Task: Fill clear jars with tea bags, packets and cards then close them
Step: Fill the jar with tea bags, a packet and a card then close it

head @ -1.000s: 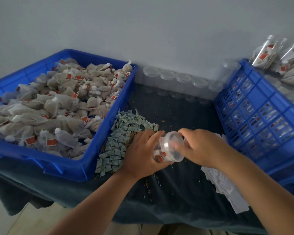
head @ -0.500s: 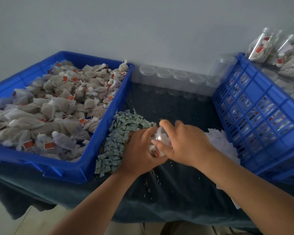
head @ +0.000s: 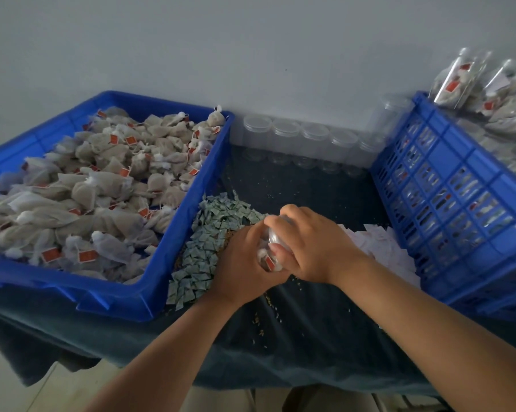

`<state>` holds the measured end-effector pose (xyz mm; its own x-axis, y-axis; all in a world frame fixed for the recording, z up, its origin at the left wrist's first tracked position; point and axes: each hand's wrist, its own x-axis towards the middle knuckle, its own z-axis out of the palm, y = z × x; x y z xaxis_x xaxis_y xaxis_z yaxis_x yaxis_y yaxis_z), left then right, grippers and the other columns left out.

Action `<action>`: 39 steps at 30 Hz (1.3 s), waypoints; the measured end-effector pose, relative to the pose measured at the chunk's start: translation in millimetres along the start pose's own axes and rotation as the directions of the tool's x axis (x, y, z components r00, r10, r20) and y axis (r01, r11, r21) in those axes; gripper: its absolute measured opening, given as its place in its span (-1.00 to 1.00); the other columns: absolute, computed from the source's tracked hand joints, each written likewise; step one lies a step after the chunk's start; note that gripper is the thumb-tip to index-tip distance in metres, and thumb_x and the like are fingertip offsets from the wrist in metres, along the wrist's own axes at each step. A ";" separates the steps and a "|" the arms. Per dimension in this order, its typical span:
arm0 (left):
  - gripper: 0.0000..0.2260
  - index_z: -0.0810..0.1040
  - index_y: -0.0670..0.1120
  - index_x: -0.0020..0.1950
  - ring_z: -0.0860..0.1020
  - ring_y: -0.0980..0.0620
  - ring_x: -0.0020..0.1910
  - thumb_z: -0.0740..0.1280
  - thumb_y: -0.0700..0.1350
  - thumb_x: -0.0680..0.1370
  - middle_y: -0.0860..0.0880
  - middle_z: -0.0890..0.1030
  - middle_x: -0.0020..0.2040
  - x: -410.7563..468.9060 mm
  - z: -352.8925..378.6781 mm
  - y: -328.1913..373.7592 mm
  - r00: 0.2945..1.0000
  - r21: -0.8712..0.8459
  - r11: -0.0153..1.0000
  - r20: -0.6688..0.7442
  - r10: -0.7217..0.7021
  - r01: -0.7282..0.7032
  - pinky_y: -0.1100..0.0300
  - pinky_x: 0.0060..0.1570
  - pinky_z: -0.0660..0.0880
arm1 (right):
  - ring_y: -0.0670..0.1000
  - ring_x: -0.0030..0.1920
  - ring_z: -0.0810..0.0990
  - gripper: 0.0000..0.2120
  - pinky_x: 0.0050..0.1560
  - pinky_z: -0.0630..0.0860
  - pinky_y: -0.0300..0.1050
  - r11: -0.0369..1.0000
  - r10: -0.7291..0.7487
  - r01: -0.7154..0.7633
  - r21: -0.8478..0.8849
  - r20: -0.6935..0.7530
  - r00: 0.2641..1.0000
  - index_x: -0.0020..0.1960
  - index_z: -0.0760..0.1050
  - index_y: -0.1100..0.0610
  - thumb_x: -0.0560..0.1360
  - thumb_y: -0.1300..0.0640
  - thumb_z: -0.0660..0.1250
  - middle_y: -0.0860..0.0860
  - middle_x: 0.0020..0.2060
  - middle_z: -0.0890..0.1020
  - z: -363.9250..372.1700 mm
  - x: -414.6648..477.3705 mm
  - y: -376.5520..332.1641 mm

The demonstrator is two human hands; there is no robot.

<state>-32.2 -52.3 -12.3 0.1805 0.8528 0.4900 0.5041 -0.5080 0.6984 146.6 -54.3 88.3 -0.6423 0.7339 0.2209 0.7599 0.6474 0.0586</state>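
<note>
A clear jar (head: 269, 253) with tea bags and a red tag inside sits between both hands at the table's middle. My left hand (head: 245, 263) grips its body from the left. My right hand (head: 307, 246) wraps over its top end, fingers curled round it; the lid is hidden under the fingers. A pile of small green packets (head: 209, 233) lies just left of the hands. White cards (head: 381, 248) lie to the right, partly under my right forearm. Tea bags (head: 102, 185) fill the blue tray (head: 149, 295) at the left.
A row of empty clear jars (head: 301, 141) stands along the wall. A blue slatted crate (head: 459, 203) holding filled jars stands at the right, with more filled jars (head: 488, 90) behind it. Loose grains are scattered on the dark cloth (head: 295, 337).
The jar has been tipped more upright and drawn closer between the hands. My right hand has moved from the jar's end to wrap over its top.
</note>
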 end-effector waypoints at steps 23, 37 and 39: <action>-0.38 0.51 0.13 0.46 0.64 -0.03 0.26 0.61 0.18 0.45 0.11 0.63 0.30 88.2 35.2 152.0 0.941 -0.408 0.875 0.096 0.324 -0.260 -0.06 0.16 0.62 | -0.26 0.17 0.55 -0.27 0.04 0.44 -0.47 0.845 0.527 -0.402 0.354 -0.419 0.739 0.51 0.35 -0.29 0.41 -0.47 0.43 -0.29 0.28 0.50 -117.6 -112.2 43.7; -0.70 0.65 0.00 0.15 0.53 0.09 0.25 0.38 0.20 0.63 0.09 0.63 0.18 201.3 163.0 253.3 0.824 -0.293 0.843 0.225 0.520 -0.452 0.06 0.35 0.46 | -0.17 0.07 0.50 -0.35 -0.06 0.37 -0.28 0.695 0.621 -0.675 0.248 -0.680 0.389 0.29 0.57 -0.10 0.37 -0.50 0.42 -0.18 0.15 0.58 -260.2 -157.4 210.2; -0.79 0.68 -0.08 0.02 0.57 0.05 0.09 0.29 -0.01 0.67 0.05 0.65 -0.01 196.1 182.6 250.4 0.806 -0.416 0.777 0.154 0.572 -0.472 -0.04 0.33 0.44 | -0.08 0.10 0.58 -0.36 0.02 0.45 -0.20 0.693 0.625 -0.689 0.213 -0.653 0.427 0.24 0.61 -0.06 0.38 -0.48 0.41 -0.10 0.14 0.62 -263.5 -140.8 244.8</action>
<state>283.7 9.8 163.4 0.5637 0.4155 0.7138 -0.0448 -0.8476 0.5287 449.4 -53.4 328.0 0.2662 0.5842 0.7667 0.9477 -0.0133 -0.3189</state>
